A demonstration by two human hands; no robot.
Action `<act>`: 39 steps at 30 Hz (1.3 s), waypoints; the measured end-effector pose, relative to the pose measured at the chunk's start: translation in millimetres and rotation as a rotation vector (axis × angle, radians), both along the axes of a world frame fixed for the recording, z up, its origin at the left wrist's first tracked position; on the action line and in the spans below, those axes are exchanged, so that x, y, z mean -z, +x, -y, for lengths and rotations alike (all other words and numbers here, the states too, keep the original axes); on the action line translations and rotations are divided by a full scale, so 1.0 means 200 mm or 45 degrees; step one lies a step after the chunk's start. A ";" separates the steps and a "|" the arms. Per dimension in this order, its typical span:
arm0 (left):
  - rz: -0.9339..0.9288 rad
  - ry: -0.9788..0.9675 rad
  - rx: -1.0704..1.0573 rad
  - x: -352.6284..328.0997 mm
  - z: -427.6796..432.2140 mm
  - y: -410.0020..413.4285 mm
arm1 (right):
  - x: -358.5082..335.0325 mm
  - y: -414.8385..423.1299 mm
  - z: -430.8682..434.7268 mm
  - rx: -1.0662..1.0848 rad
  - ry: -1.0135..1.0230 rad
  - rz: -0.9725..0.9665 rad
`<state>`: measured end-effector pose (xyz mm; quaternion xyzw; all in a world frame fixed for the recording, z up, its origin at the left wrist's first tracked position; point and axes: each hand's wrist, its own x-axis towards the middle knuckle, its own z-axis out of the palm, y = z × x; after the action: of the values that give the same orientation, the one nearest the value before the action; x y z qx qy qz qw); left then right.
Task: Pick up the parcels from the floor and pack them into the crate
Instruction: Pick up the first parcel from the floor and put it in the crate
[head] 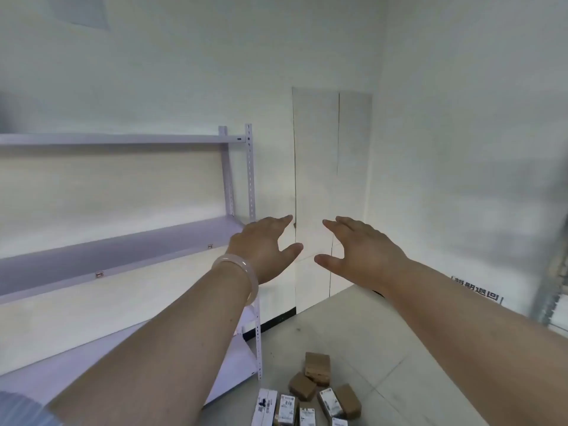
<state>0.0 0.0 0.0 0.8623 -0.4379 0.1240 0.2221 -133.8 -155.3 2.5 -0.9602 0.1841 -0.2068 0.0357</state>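
Note:
Both my arms stretch out in front of me at chest height. My left hand (264, 249), with a pale bangle on the wrist, has its fingers straight and holds nothing. My right hand (361, 252) is likewise spread with its thumb out and is empty. Far below them, several small brown cardboard parcels (316, 368) lie in a cluster on the grey floor at the bottom edge of the view; some carry white shipping labels (330, 401). No crate is in view.
A white metal shelving unit (129, 241) stands along the left wall, its boards bare. A white panel (325, 179) leans in the room's corner. A second metal rack (553, 281) shows at the right edge. Grey tiled floor (353, 327) stretches toward the corner.

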 end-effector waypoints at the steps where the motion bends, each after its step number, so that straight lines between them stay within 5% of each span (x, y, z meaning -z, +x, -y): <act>1: -0.004 0.022 -0.008 0.00 0.07 0.00 | 0.00 0.01 0.07 -0.005 0.004 -0.011; 13: -0.150 0.257 -0.078 0.38 0.72 0.34 | 0.40 0.36 0.73 -0.032 0.119 -0.168; 30: -0.454 0.309 0.130 0.96 1.33 1.65 | 0.94 1.47 1.17 0.239 0.329 -0.342; 39: -0.653 0.324 0.107 1.42 1.51 1.91 | 1.31 1.78 1.40 0.252 0.464 -0.465</act>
<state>382.4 -301.2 -284.4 0.8676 -0.4148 -0.1633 0.2205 221.4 -436.2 -259.6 -0.9367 0.3147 0.0036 0.1536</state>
